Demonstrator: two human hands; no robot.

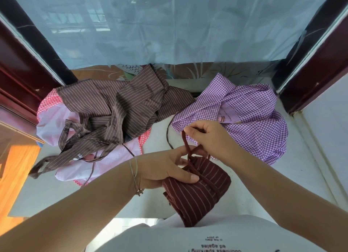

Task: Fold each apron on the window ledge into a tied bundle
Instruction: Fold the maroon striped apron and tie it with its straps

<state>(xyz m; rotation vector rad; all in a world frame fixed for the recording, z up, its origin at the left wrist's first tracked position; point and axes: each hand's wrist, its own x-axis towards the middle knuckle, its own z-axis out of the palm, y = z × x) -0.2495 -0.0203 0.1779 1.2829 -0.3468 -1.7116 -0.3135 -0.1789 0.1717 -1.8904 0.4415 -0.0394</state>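
Dark red striped apron (195,193), folded into a compact bundle, held at the near edge of the pale window ledge (244,176), just in front of the torso. Left hand (165,168) wrapped around the bundle's top left, thumb pressed flat across the fabric, fingers curled behind it. Matching dark red strap (188,151) crossing over the bundle, running diagonally down its front and rising from its top. Right hand (209,136) raised above the bundle, fingers closed, pinching a loop of that strap and drawing it up and to the left; a thinner dark cord (167,133) trailing off in an arc across the ledge near the purple cloth. Thin bracelet (134,174) on the left wrist.

Farther back on the ledge, three aprons lying loose and unfolded. Brown pinstriped apron (113,104) crumpled at left centre, ties straggling toward the near left. Beneath it, a pink apron (54,123) with red gingham trim, mostly covered, showing at the left and near edges. Purple gingham apron (250,108) heaped at right, close behind the right hand, a small printed label visible on it.

Behind the ledge, a translucent pale blue curtain (169,25) over the window, dark red frame (320,63) on either side. White printed shirt (207,238) at the bottom edge.
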